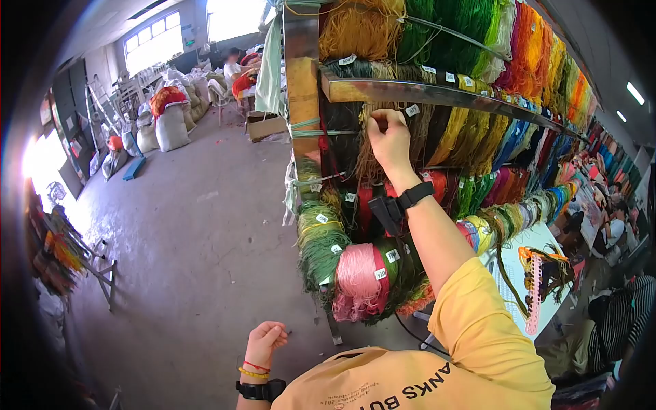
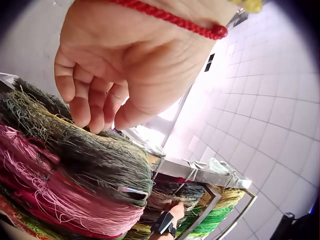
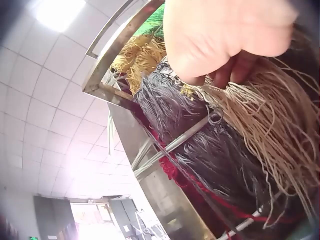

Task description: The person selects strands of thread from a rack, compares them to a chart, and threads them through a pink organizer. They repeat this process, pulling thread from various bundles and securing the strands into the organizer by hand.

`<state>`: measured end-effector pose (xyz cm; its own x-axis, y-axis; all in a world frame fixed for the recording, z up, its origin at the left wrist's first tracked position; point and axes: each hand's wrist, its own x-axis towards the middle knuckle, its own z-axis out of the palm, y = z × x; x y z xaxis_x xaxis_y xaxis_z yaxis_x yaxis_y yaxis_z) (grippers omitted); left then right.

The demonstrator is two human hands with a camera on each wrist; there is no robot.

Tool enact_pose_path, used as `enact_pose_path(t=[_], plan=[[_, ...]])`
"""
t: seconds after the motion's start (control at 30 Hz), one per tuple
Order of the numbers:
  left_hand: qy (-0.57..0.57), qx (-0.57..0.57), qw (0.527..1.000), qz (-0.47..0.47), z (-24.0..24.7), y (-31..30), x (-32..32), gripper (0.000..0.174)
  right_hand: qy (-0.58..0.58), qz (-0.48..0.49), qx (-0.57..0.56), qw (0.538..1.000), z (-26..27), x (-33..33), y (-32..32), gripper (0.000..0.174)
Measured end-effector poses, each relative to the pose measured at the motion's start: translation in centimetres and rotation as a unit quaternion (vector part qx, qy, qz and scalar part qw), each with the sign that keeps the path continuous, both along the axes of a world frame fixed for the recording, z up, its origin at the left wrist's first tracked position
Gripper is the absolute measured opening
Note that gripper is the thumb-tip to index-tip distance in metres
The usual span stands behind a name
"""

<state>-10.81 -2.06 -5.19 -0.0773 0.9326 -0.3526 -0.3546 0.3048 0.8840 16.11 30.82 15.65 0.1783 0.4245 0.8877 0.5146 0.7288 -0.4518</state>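
My right hand (image 1: 391, 140) reaches up to the metal rack, its fingers curled into a hank of tan thread (image 3: 272, 117). In the right wrist view the fingertips go out of sight among the strands, which fan down below the palm. A dark grey hank (image 3: 215, 160) hangs beside the tan one. Low at my side, my left hand (image 1: 265, 342) has loosely curled fingers and nothing visible in them. The left wrist view shows that palm above a grey-green hank (image 2: 95, 155) and a pink hank (image 2: 80, 185).
A metal rail (image 1: 437, 93) crosses the rack just above my right hand. Labelled hanks in many colours fill the tiers. A white table (image 1: 540, 239) with an orange-handled thread bundle stands at the right. Stuffed sacks (image 1: 172, 128) and a seated person (image 1: 232, 68) are farther back.
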Motion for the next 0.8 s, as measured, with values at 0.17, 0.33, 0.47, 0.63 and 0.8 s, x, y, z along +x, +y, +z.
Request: enact_pose_path(t=[0.17,0.33,0.47,0.63,0.8], plan=[[-0.002,-0.004,1.000,-0.008,0.0,0.5,0.0,0.014,-0.030,-0.023,0.006,0.999,-0.1,0.2,0.5,0.010],[0.001,-0.002,1.000,-0.024,-0.3,0.8,-0.2,0.015,0.041,0.052,-0.048,0.997,-0.3,0.7,-0.3,0.011],[0.000,0.002,0.999,-0.032,-0.5,0.9,-0.3,0.016,0.086,0.066,-0.046,0.993,-0.1,0.4,-0.5,0.014],[0.002,-0.002,0.999,-0.038,-0.6,1.1,-0.1,0.016,0.003,-0.035,-0.049,0.998,0.8,-0.7,-0.1,0.018],[0.011,0.004,0.999,-0.040,-0.3,1.4,-0.3,0.016,0.046,0.004,-0.070,0.996,0.1,-0.1,-0.6,0.014]])
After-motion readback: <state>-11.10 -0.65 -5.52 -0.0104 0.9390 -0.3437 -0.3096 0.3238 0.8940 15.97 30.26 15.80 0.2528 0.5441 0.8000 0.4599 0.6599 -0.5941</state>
